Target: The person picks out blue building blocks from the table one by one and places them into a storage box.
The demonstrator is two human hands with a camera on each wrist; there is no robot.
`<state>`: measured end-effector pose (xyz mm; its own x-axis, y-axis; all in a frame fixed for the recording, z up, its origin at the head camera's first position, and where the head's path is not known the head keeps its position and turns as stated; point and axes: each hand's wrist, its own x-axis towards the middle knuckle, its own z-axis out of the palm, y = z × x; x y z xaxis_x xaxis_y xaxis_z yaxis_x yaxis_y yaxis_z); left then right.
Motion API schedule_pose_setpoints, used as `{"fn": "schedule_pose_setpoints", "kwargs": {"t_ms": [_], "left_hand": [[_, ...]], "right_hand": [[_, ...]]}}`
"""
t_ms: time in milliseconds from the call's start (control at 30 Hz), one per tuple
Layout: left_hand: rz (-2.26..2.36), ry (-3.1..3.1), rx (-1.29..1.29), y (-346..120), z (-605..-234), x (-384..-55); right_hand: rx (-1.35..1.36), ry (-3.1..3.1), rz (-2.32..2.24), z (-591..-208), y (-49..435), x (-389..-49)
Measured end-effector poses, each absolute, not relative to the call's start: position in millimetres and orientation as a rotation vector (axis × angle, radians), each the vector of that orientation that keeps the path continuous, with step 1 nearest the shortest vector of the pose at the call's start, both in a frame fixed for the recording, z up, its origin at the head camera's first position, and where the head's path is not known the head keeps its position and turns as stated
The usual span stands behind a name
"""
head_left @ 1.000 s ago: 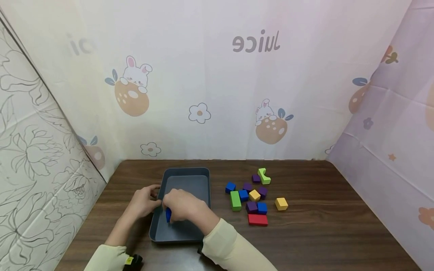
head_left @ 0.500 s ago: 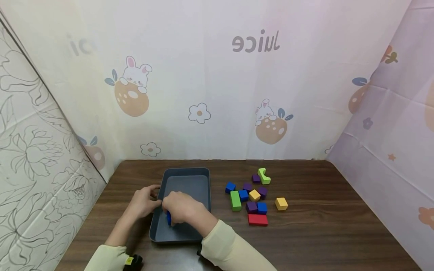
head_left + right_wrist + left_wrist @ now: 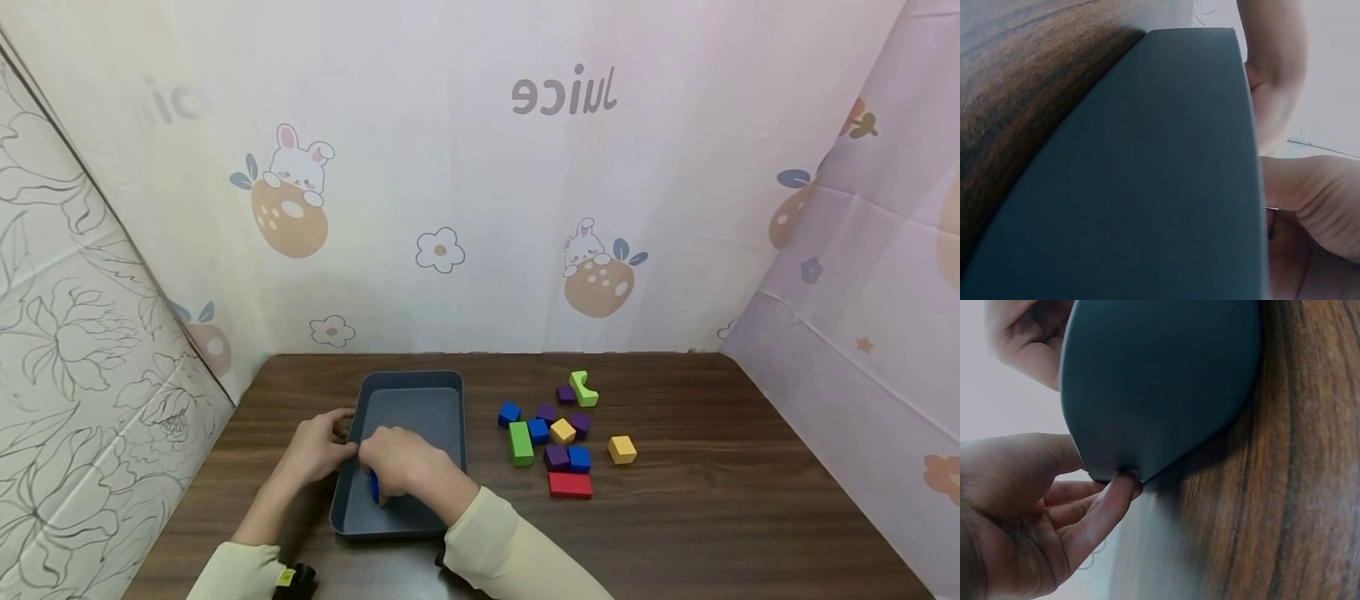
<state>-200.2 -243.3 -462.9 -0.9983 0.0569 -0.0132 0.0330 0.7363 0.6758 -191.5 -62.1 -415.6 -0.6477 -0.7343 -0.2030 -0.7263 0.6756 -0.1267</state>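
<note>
My right hand [image 3: 405, 462] is inside the dark grey tray [image 3: 431, 408], over its left half. It holds a blue block [image 3: 374, 487] low over the tray floor; the fingers hide most of the block. My left hand [image 3: 313, 443] is at the tray's left side, thumb over the rim and fingers against the outer wall. In the left wrist view, a left fingertip [image 3: 1124, 482] lies at the tray's lower corner. The tray's outer wall [image 3: 1166, 162] fills much of the right wrist view, with part of the right hand [image 3: 1322, 200] showing beyond the rim.
Right of the tray lies a loose group of blocks: a green block [image 3: 521, 443], a red block [image 3: 570, 485], several blue and purple cubes, a yellow cube [image 3: 562, 432] and a light-green curved block [image 3: 582, 389]. Another yellow cube [image 3: 622, 450] sits apart. Printed curtains surround the wooden table [image 3: 712, 517].
My right hand, with the blue block, has shifted slightly toward the near end of the tray. The left hand, the tray and the other blocks keep their places.
</note>
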Motion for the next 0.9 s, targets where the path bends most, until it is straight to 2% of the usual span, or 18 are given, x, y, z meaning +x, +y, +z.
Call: {"fn": "schedule_pose_setpoints", "kwargs": {"t_ms": [900], "left_hand": [[1.118, 2.885, 0.051, -243.1, -462.8, -201.2]], "right_hand": [[-1.153, 2.658, -0.03, -419.6, -63.9, -190.4]]}}
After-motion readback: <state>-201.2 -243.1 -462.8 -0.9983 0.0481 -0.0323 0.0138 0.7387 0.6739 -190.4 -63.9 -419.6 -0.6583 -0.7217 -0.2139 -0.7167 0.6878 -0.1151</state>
